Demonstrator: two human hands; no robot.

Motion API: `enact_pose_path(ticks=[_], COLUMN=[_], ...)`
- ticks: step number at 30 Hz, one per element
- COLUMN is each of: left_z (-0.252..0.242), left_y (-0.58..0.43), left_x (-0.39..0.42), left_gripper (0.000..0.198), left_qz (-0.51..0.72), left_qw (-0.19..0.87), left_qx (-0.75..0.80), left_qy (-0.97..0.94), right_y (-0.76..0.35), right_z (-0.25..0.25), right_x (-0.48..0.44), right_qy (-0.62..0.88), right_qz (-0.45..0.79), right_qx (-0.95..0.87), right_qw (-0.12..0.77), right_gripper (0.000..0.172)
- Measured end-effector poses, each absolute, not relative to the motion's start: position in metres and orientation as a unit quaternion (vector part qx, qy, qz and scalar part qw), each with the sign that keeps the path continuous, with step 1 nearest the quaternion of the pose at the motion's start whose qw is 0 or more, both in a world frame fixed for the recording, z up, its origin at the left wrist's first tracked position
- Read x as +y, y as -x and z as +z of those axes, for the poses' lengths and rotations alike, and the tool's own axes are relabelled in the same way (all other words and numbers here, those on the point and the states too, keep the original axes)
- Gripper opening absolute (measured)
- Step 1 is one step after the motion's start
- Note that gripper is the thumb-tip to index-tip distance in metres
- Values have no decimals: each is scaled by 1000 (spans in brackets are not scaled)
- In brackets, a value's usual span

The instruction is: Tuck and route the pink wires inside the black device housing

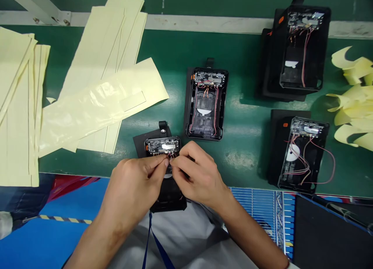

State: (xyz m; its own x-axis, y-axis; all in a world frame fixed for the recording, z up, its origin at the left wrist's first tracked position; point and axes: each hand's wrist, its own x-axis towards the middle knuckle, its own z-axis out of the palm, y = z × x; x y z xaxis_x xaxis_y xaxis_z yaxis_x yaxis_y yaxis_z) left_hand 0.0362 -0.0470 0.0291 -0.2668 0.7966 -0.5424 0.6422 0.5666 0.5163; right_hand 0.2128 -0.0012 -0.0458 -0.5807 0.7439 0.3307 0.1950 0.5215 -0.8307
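An open black device case (pixel 162 144) with a circuit board and thin red wires lies at the near edge of the green belt (pixel 244 160). My left hand (pixel 132 187) and my right hand (pixel 195 174) meet over it. Both pinch the red wires (pixel 172 155) just below the circuit board, fingertips touching. The lower half of the case is hidden under my hands.
A second open case (pixel 207 104) lies just beyond, two more at the right (pixel 301 154) and far right (pixel 300 47). Pale yellow backing sheets (pixel 99 90) cover the left; curled yellow strips (pixel 354 102) pile at the right edge. A blue wire rack (pixel 262 210) sits below.
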Motion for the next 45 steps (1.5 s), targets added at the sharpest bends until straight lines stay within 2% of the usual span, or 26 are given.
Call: enact_pose_path(ticks=[10,16,26,29,36,42,45], left_z=[29,29,24,21,14,12,11], left_y=[-36,-37,-34,-35,-35,-26,-21], left_x=[-45,-43,-42,-47,-62,-66,-63], left_gripper=[49,61,36,33,28,10,9], left_qz=[100,82,124,124,121,152,163], left_qw=[453,472,431,375,159,114,81], left_qx=[799,812,795,789,729,674,626], left_qy=[-382,-333,-409,-471,-655,-713,-758], right_y=[-213,-213,-215,-215,-207,-202,-202], right_z=[-40,-38,-40,-38,-32,-28,-26], right_x=[2,1,1,-1,-7,-6,-7], right_qy=[304,304,297,303,369,401,417], right_qz=[431,429,427,434,418,414,406], right_qx=[-772,-775,-780,-777,-751,-751,-751], right_qw=[355,350,348,342,354,323,312], right_gripper=[12,14,14,13,11,7,7])
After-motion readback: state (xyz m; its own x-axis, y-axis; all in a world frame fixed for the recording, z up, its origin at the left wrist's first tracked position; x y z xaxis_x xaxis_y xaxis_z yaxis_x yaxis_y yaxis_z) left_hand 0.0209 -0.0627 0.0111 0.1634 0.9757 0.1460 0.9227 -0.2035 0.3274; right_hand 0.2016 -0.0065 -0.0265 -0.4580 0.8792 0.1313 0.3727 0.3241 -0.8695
